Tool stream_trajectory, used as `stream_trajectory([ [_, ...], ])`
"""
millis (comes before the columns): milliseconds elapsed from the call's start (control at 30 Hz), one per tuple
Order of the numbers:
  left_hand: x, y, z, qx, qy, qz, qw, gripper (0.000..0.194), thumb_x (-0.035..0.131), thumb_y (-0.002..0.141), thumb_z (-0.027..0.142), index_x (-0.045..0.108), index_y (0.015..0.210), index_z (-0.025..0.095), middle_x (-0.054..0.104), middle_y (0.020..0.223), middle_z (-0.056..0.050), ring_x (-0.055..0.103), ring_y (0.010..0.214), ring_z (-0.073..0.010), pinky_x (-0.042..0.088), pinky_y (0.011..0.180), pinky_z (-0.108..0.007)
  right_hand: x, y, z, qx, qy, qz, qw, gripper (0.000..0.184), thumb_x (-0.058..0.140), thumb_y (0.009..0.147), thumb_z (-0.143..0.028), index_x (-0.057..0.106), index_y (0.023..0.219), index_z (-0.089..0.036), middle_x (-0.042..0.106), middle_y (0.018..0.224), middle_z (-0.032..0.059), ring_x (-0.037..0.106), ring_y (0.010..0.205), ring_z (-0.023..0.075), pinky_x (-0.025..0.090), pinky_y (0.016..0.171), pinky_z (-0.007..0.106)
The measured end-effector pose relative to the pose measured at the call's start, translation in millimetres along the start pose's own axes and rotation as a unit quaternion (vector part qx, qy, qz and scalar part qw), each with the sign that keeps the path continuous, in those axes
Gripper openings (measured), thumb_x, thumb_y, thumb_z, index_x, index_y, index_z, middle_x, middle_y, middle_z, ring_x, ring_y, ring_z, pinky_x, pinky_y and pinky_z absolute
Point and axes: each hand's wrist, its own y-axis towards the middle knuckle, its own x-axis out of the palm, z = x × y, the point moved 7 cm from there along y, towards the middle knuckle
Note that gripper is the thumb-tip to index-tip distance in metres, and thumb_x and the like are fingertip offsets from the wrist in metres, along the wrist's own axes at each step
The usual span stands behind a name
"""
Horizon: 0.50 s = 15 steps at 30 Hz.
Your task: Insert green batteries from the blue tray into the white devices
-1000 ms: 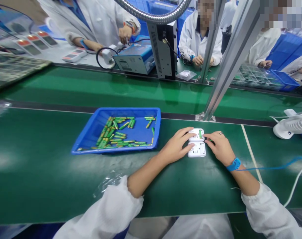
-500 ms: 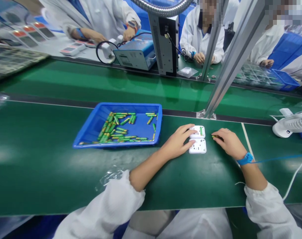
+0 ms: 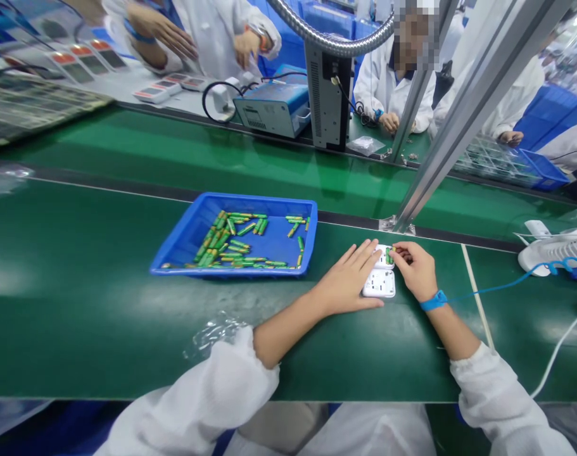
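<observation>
Two white plastic device housings lie one behind the other on the green bench. My left hand [image 3: 349, 278] is spread flat, its fingertips on the left side of the far housing [image 3: 381, 261] and its thumb stretched out below the near housing [image 3: 379, 284]. At the far housing's right edge, my right hand [image 3: 415, 269] pinches a green battery [image 3: 390, 255] at the slot; the fingers partly hide it. Left of my hands stands a blue tray [image 3: 250, 271] holding many loose green batteries [image 3: 215, 244].
A metal post [image 3: 440, 152] rises behind the housings. Clear plastic film [image 3: 216, 332] lies near my left sleeve. A white fan-like device [image 3: 551, 247] is at the right, with a blue wrist cord [image 3: 501, 286]. Co-workers sit across the bench.
My right hand has moved left with the battery, from beside the housings to the far one. My left fingers have spread flatter, with the thumb lowered. The view has shifted slightly.
</observation>
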Motion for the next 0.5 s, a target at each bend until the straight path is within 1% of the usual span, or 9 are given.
stream_trajectory([
  [67,4.4,-1,1,-0.001,0.028,-0.011,1.0,0.121,0.075,0.096,0.075,0.015,0.182,0.014,0.011,0.189,-0.024,0.008,0.178,-0.0401,0.017,0.144,-0.061,-1,-2,-6,-0.039,-0.051,-0.023,0.998,0.025,0.067,0.106,-0.042,0.082,0.111,-0.022,0.083,0.103,0.0098,0.077,0.091,0.0244,0.065,0.088,0.038],
  [133,6.7,-2,1,-0.004,0.043,-0.013,0.999,0.122,0.073,0.098,0.075,0.01,0.183,0.013,0.008,0.19,-0.023,0.006,0.179,-0.0391,0.016,0.144,-0.059,-1,-8,-12,-0.082,-0.106,-0.052,0.99,0.029,0.058,0.111,-0.033,0.082,0.121,-0.021,0.083,0.119,0.0132,0.078,0.108,0.0275,0.065,0.101,0.043],
  [200,8.5,-2,0,-0.006,0.048,-0.014,0.999,0.123,0.073,0.098,0.075,0.008,0.183,0.012,0.008,0.19,-0.024,0.007,0.179,-0.0388,0.016,0.144,-0.058,1,-17,-15,-0.117,-0.162,-0.088,0.976,0.04,0.047,0.11,-0.02,0.078,0.136,-0.019,0.079,0.138,0.0164,0.075,0.128,0.0301,0.061,0.116,0.048],
  [267,10.2,-1,-1,-0.006,0.047,-0.011,0.999,0.123,0.072,0.098,0.075,0.008,0.183,0.012,0.009,0.189,-0.024,0.007,0.179,-0.0387,0.015,0.144,-0.058,5,-26,-14,-0.133,-0.211,-0.122,0.961,0.055,0.042,0.104,-0.008,0.072,0.15,-0.014,0.072,0.153,0.0191,0.07,0.14,0.0319,0.056,0.124,0.052],
  [333,11.4,0,-1,-0.008,0.047,-0.005,0.999,0.123,0.071,0.097,0.076,0.01,0.183,0.012,0.01,0.19,-0.024,0.008,0.179,-0.0389,0.015,0.144,-0.058,8,-34,-11,-0.139,-0.239,-0.147,0.95,0.064,0.042,0.099,-0.002,0.066,0.158,-0.011,0.066,0.161,0.0212,0.067,0.145,0.0335,0.054,0.126,0.055],
  [400,12.0,2,0,-0.012,0.049,-0.002,0.999,0.124,0.073,0.096,0.076,0.013,0.182,0.01,0.011,0.189,-0.025,0.008,0.179,-0.0393,0.014,0.144,-0.058,8,-37,-7,-0.142,-0.247,-0.155,0.946,0.069,0.043,0.096,-0.001,0.065,0.16,-0.012,0.064,0.164,0.0212,0.066,0.146,0.0342,0.054,0.127,0.057],
  [433,12.0,4,1,-0.015,0.05,-0.002,0.999,0.125,0.074,0.095,0.076,0.015,0.182,0.008,0.012,0.189,-0.025,0.009,0.178,-0.0397,0.014,0.144,-0.058,7,-38,-6,-0.144,-0.244,-0.151,0.947,0.068,0.044,0.096,-0.002,0.067,0.159,-0.014,0.065,0.163,0.0207,0.067,0.146,0.0342,0.055,0.126,0.057],
  [500,11.0,5,3,-0.017,0.052,-0.004,0.998,0.127,0.076,0.093,0.077,0.02,0.18,0.005,0.015,0.188,-0.027,0.01,0.178,-0.0405,0.014,0.144,-0.057,-1,-35,-6,-0.148,-0.221,-0.122,0.956,0.06,0.046,0.098,-0.007,0.073,0.151,-0.017,0.072,0.155,0.0183,0.071,0.14,0.0333,0.059,0.122,0.056],
])
